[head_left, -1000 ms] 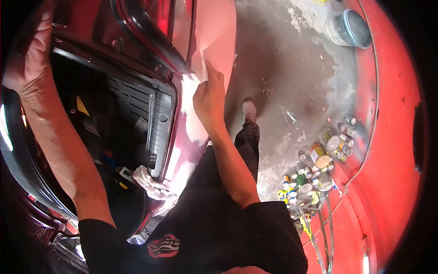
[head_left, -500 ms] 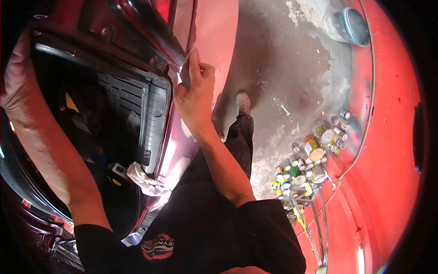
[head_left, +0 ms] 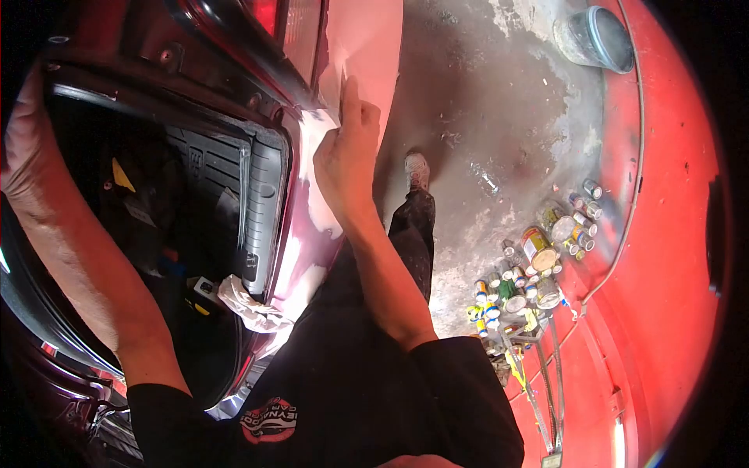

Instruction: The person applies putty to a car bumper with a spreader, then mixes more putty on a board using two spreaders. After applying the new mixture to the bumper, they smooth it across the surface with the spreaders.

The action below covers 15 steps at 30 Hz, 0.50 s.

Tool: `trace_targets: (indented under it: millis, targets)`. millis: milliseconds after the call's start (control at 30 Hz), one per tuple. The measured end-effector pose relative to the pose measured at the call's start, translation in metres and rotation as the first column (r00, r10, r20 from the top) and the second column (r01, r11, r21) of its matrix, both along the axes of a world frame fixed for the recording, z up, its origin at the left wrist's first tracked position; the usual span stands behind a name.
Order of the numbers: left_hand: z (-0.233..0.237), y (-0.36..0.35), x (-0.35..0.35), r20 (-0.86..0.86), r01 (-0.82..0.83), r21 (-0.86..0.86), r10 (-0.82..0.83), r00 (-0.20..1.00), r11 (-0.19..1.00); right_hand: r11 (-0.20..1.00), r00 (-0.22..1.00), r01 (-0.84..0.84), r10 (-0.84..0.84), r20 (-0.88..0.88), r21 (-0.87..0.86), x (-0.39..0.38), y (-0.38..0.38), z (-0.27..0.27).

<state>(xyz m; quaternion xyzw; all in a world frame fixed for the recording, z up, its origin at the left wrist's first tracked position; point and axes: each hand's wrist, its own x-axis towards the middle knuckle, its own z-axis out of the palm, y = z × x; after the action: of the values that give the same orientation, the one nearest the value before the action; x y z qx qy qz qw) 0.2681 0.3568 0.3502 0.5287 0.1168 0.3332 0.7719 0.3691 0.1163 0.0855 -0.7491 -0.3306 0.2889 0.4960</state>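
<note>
My right hand (head_left: 349, 160) is at the painted rear corner of a car, on the pinkish body panel (head_left: 367, 35) beside the tail light (head_left: 300, 35). Its fingers are closed on a thin, greyish sheet of sandpaper (head_left: 331, 92), mostly hidden by the hand. Pale, sanded-looking patches show on the dark red sill below the hand. My left hand (head_left: 23, 132) is raised at the far left edge by the open trunk (head_left: 140, 101); its fingers run into the dark border and cannot be made out.
A crumpled white cloth (head_left: 253, 308) lies on the trunk sill. Several cans (head_left: 538, 248) and bottles stand on the floor at right, by a metal stand (head_left: 546, 390). A bucket (head_left: 573, 40) is near the red wall (head_left: 671, 156), along which a cable runs. My shoe (head_left: 417, 171) is beside the bumper.
My right hand has moved slightly right and down along the panel, uncovering the pale patch by the tail light. The left arm has hardly moved. The view has shifted slightly.
</note>
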Motion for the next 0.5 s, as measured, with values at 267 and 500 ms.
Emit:
trace_targets:
  millis: [267,500]
  targets:
    - [0.000,0.001,-0.005,-0.004,-0.011,0.005,0.011,1.000,1.000,0.996,0.997,-0.059,0.055,0.053,0.071,-0.009,0.006,0.003]
    - [-0.001,0.000,-0.006,-0.009,-0.014,0.007,0.014,1.000,1.000,0.982,0.986,-0.106,0.124,-0.112,0.158,-0.011,-0.011,0.007]
